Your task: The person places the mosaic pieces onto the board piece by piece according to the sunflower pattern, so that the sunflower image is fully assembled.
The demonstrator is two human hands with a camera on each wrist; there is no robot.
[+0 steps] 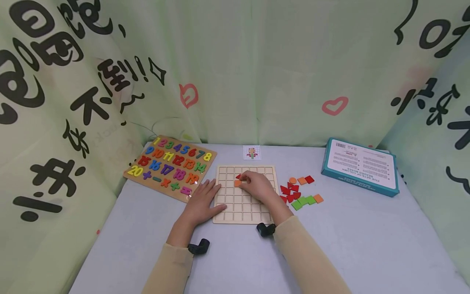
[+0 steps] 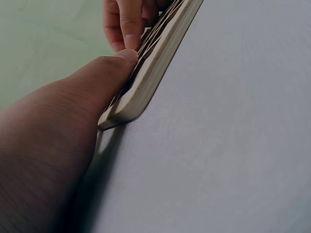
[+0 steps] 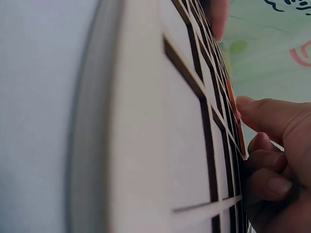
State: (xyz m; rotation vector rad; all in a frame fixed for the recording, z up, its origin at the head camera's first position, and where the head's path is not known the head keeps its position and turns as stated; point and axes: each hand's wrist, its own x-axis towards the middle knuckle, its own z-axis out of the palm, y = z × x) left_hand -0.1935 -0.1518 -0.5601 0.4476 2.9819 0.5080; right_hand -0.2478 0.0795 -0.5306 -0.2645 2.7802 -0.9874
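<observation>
A pale wooden grid board (image 1: pixel 257 212) lies in front of me. My left hand (image 1: pixel 201 202) spreads flat across its left edge, thumb (image 2: pixel 109 77) on the board and fingers reaching towards the number board. Over the upper middle of the grid, my right hand (image 1: pixel 257 188) has its thumb (image 3: pixel 265 111) and curled fingers at a small orange square tile (image 1: pixel 237 183). The right wrist view shows orange (image 3: pixel 242 138) between thumb and index finger, close to the grid surface. Just above, a red tile (image 1: pixel 238 177) shows partly behind the fingers.
Right of the board lie loose red tiles (image 1: pixel 286 190), green tiles (image 1: pixel 302 200) and orange ones (image 1: pixel 318 198). A small pattern card (image 1: pixel 257 148) sits behind the board. The number board (image 1: pixel 172 163) is at left; a teal-edged box (image 1: pixel 361 165) stands at back right.
</observation>
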